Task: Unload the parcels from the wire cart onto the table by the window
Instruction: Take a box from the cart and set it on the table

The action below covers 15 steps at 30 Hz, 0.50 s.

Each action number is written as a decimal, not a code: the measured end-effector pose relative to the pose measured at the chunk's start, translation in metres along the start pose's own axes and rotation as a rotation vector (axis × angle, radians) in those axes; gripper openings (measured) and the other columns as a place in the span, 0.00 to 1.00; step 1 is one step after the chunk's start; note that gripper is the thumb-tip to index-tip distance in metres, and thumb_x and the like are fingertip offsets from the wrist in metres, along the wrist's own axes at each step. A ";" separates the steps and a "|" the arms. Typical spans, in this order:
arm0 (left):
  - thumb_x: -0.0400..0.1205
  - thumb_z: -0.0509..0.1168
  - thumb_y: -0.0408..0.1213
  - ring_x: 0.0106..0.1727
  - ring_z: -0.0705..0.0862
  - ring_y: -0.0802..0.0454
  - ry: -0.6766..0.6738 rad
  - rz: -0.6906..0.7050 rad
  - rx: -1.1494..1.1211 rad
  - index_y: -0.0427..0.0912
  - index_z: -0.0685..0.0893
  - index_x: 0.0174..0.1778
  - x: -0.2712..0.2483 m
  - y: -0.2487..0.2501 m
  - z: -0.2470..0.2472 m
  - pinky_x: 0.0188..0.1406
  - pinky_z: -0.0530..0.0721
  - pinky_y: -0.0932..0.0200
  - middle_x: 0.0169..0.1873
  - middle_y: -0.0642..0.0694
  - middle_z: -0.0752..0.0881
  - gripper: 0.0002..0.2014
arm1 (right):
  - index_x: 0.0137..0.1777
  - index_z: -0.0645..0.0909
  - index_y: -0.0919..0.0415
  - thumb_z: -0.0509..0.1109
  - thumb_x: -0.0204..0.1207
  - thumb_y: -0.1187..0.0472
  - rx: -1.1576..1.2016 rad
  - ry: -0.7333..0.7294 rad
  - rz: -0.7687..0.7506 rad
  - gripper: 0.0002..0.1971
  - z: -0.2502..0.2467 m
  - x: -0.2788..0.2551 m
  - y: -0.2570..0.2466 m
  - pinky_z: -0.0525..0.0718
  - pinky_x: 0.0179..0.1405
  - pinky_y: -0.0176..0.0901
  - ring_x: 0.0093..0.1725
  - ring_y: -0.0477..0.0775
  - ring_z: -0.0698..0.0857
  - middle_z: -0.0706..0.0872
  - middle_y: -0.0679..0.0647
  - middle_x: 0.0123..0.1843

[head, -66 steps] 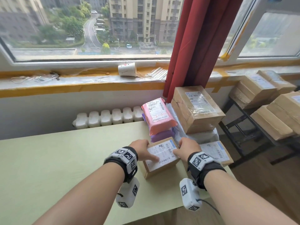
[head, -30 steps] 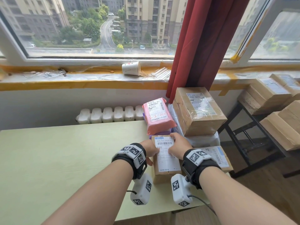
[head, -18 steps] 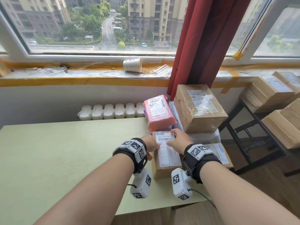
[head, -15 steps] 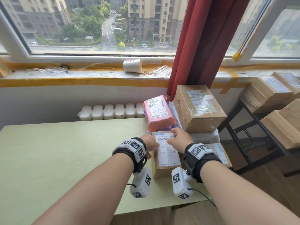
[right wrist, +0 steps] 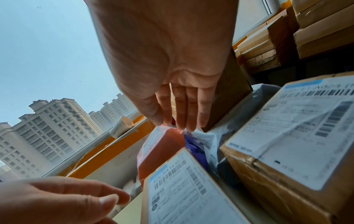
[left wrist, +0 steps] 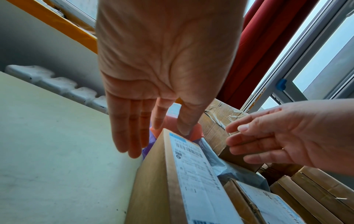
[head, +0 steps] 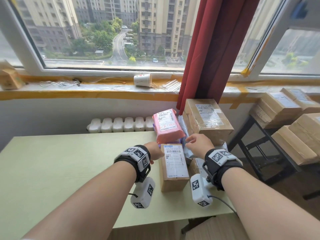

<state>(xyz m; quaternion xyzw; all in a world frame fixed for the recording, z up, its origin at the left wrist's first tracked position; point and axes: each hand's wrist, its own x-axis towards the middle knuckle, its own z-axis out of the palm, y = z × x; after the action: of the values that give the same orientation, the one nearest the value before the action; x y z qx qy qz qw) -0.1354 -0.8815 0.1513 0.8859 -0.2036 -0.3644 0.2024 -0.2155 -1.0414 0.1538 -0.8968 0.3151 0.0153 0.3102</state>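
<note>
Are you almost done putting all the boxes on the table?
Partly. Several parcels, like the pink parcel and the small labelled box, sit on the table. Both hands are open, holding nothing. More boxes wait on the right.

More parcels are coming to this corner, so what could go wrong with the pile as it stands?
The pink parcel lies tilted on soft bags and could slide off. The large box also sits on a soft grey bag, so it may tip. The small box stands near the table edge, easy to knock.
</note>
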 end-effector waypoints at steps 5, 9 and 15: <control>0.86 0.58 0.38 0.45 0.85 0.45 -0.007 -0.025 -0.059 0.41 0.75 0.53 -0.007 -0.006 0.000 0.36 0.84 0.62 0.44 0.45 0.81 0.05 | 0.56 0.86 0.56 0.65 0.78 0.63 -0.093 -0.003 -0.007 0.11 0.000 -0.006 -0.007 0.80 0.56 0.44 0.57 0.54 0.84 0.86 0.54 0.58; 0.85 0.59 0.38 0.44 0.87 0.45 -0.025 -0.078 -0.113 0.33 0.78 0.63 -0.004 -0.013 0.010 0.49 0.88 0.54 0.53 0.39 0.84 0.15 | 0.56 0.86 0.56 0.66 0.78 0.62 -0.106 -0.074 -0.010 0.10 0.009 -0.007 -0.005 0.82 0.58 0.45 0.56 0.53 0.84 0.87 0.53 0.58; 0.85 0.60 0.38 0.49 0.88 0.45 0.006 -0.027 -0.079 0.38 0.78 0.58 -0.004 -0.010 0.004 0.43 0.86 0.59 0.50 0.42 0.82 0.10 | 0.56 0.86 0.56 0.67 0.78 0.61 -0.101 -0.116 -0.051 0.10 0.011 -0.004 -0.010 0.84 0.59 0.47 0.54 0.52 0.85 0.87 0.52 0.56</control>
<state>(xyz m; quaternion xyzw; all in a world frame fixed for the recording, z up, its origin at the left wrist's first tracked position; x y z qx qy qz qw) -0.1382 -0.8716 0.1457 0.8809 -0.1765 -0.3723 0.2329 -0.2115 -1.0266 0.1514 -0.9167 0.2725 0.0750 0.2824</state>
